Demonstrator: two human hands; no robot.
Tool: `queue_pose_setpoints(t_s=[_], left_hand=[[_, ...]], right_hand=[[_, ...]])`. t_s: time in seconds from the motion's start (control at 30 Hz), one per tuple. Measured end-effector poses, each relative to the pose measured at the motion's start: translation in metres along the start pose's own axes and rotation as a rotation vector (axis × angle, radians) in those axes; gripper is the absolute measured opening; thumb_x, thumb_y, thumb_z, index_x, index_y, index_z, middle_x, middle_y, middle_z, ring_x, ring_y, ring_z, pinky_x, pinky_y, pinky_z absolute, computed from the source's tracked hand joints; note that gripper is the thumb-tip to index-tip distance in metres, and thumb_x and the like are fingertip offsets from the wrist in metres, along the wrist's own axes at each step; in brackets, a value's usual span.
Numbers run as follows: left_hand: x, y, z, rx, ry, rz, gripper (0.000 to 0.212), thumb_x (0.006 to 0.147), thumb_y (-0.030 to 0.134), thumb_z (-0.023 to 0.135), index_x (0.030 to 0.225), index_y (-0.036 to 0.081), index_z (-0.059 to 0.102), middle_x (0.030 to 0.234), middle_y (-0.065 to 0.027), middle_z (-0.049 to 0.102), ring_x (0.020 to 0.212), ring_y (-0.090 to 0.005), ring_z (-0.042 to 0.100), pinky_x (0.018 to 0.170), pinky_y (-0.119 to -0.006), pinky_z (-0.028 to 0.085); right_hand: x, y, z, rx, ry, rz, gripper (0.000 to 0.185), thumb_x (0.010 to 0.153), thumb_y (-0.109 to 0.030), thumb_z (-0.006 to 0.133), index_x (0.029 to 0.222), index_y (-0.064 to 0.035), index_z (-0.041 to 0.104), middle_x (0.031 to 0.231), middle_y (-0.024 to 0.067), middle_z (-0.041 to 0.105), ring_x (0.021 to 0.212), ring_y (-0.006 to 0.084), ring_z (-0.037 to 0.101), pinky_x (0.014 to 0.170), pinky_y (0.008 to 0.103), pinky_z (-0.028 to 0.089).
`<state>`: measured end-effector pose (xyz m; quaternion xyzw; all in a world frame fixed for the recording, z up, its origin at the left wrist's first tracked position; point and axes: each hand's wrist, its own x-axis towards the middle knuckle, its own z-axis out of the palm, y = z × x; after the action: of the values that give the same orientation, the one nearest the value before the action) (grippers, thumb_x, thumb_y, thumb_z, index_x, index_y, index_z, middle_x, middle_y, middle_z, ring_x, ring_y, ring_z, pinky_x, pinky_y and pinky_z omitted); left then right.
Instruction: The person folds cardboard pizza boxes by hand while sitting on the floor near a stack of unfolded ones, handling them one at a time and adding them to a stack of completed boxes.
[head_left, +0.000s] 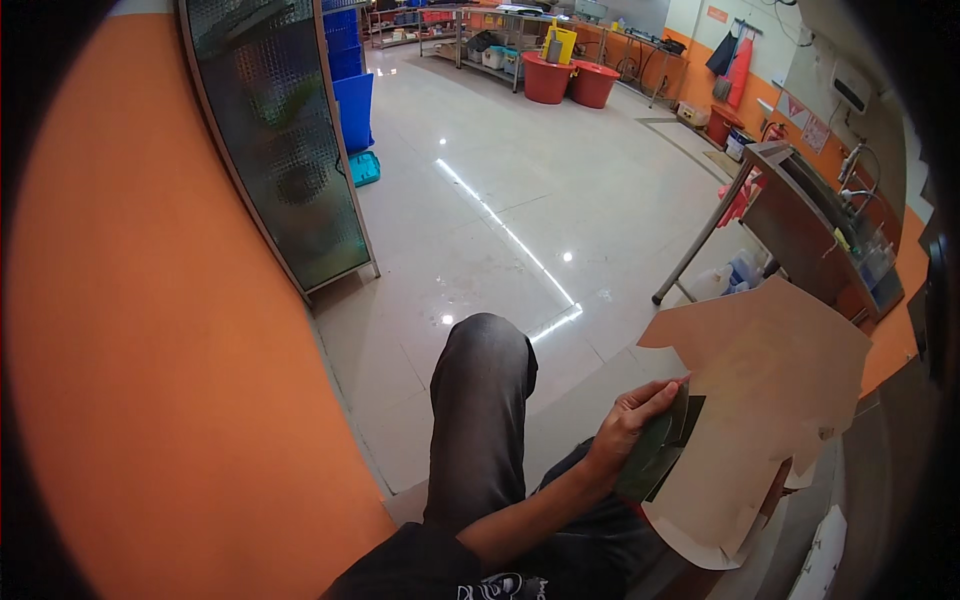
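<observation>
My left hand (626, 424) reaches across from the lower left. Its thumb and fingers are closed on a dark green folded sheet (654, 454), possibly thin card, with a bit of red at its top end. Right behind that sheet spreads a large, flattened piece of pale brown cardboard (765, 390) with cut, uneven edges and a curled lower end. Whether my left fingers also touch the cardboard is hidden. My right hand is out of view. My bent knee (484, 375) in dark trousers rises to the left of the cardboard.
An orange wall (187, 337) and a textured-glass cabinet (281, 150) stand on the left. A steel sink unit (810, 217) is at right, with plastic jugs (724, 277) under it. Red tubs (546, 81) stand farther back on the tiled floor (480, 202), beside steel tables.
</observation>
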<state>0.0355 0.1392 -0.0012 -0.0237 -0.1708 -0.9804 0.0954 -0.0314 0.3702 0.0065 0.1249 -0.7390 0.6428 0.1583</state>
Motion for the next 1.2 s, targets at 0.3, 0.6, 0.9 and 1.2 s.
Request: queue_pose_setpoints(t_s=[0.3, 0.6, 0.9, 1.2], left_hand=[[-0.004, 0.031, -0.019, 0.198, -0.067, -0.143, 0.064, 0.099, 0.043, 0.050, 0.148, 0.004, 0.033, 0.144, -0.0161, 0.043, 0.132, -0.0219, 0.043, 0.107, -0.035, 0.038], [-0.068, -0.019, -0.077, 0.982, 0.149, -0.033, 0.069, 0.099, 0.038, 0.052, 0.149, 0.000, 0.024, 0.147, -0.0201, 0.037, 0.139, -0.0297, 0.034, 0.113, -0.038, 0.027], [-0.096, -0.025, -0.064, 2.041, 0.240, 0.053, 0.072, 0.094, 0.047, 0.056, 0.138, -0.007, 0.037, 0.134, -0.0228, 0.043, 0.127, -0.0352, 0.043, 0.106, -0.043, 0.036], [-0.105, -0.090, -0.009, 1.681, -0.292, 0.076, 0.079, 0.089, 0.044, 0.062, 0.142, -0.006, 0.032, 0.125, -0.0271, 0.046, 0.120, -0.0403, 0.046, 0.100, -0.044, 0.043]], right_hand=[[-0.015, 0.030, -0.013, -0.079, -0.006, 0.061, 0.068, 0.097, -0.027, 0.058, 0.146, 0.0057, 0.023, 0.141, 0.0192, 0.043, 0.128, 0.0269, 0.045, 0.105, 0.0376, 0.037], [-0.062, -0.003, 0.008, -0.003, -0.275, -0.091, 0.061, 0.095, -0.025, 0.060, 0.140, 0.0064, 0.034, 0.136, 0.0184, 0.047, 0.124, 0.0258, 0.047, 0.104, 0.0374, 0.036], [-0.060, -0.037, -0.019, -0.618, -0.197, -0.044, 0.022, 0.090, -0.009, 0.061, 0.103, 0.0075, 0.066, 0.092, 0.0189, 0.069, 0.087, 0.0286, 0.066, 0.079, 0.0380, 0.048], [-0.060, -0.041, -0.003, -0.655, -0.199, -0.217, 0.011, 0.087, -0.001, 0.062, 0.094, 0.0048, 0.068, 0.084, 0.0164, 0.067, 0.077, 0.0275, 0.067, 0.069, 0.0344, 0.050]])
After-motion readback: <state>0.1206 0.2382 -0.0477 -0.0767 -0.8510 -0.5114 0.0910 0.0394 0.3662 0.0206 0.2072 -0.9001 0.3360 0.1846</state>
